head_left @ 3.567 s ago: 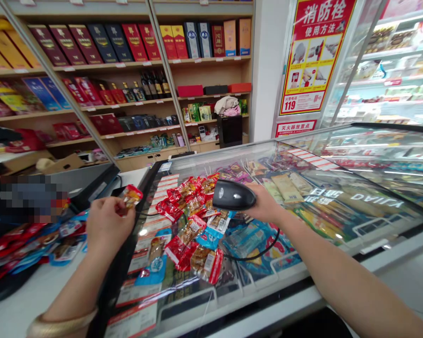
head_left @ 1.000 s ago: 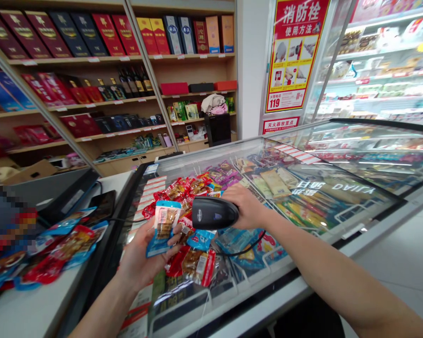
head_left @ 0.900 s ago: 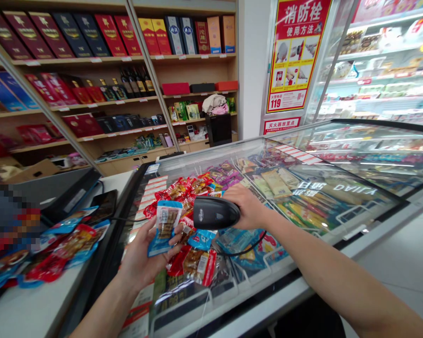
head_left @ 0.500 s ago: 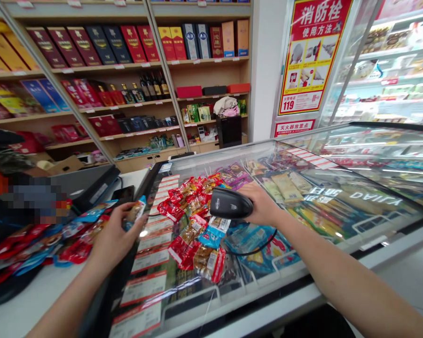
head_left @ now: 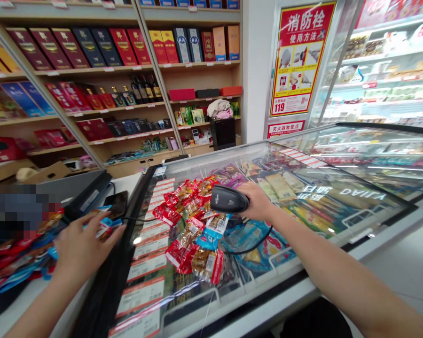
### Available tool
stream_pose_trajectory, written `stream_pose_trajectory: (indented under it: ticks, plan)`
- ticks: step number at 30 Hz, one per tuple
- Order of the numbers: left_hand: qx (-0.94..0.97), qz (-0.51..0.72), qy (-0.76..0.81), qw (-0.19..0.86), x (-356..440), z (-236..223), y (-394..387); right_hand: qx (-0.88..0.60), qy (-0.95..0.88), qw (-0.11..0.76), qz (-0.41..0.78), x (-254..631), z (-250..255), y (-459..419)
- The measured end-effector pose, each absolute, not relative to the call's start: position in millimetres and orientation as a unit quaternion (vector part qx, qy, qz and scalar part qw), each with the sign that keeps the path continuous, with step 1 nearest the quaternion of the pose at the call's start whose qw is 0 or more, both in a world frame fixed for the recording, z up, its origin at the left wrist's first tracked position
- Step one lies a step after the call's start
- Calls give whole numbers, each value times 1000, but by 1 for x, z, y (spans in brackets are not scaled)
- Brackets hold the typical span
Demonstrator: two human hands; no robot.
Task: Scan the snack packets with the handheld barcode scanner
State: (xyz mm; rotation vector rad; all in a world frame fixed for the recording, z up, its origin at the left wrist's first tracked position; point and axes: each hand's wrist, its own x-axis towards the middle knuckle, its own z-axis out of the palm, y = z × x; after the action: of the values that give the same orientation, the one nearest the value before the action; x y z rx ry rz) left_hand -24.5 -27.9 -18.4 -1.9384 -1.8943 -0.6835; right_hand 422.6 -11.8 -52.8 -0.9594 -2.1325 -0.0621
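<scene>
My right hand [head_left: 255,201] is wrapped around the handle of a black barcode scanner [head_left: 229,199]. The scanner's head points left, above a heap of small red and blue snack packets [head_left: 192,234] on the glass freezer lid [head_left: 183,312]. At the counter's edge, my left hand [head_left: 82,244] has a small blue-and-red snack packet [head_left: 107,226] between thumb and fingers; the palm side is hidden. Beneath and beside that hand, more snack packets [head_left: 21,263] lie piled on the white counter.
A dark phone [head_left: 118,204] lies on the counter by a black device [head_left: 88,192]. The scanner's cable [head_left: 257,249] loops over the lid. Frozen goods show under the glass. Shelves of boxes and bottles [head_left: 127,94] stand behind, with a lit display case [head_left: 384,80] at right.
My left hand has moved left, from the freezer's edge to the packets on the counter, with its packet. My right hand keeps the scanner over the heap; the view has shifted slightly.
</scene>
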Motion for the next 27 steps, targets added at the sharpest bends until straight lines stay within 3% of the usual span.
stream_pose_trajectory:
  ticks: [4, 7, 13, 21, 27]
  plan:
    - [-778, -219, -588, -42, 41, -21, -35, -386, -832, 396, -39, 425, -57, -9]
    - [-797, -152, -571, -121, 81, -29, -43, -394, -828, 396, -58, 428, -61, -5]
    - [-779, -131, -596, -144, 105, -45, -50, -424, -824, 364, -88, 433, -60, 1]
    - [-722, -308, -588, -194, 81, -45, -37, -481, -803, 336, -104, 432, -32, 9]
    - [-671, -374, -616, -172, 65, -38, -26, -444, -813, 346, -150, 397, -21, -8]
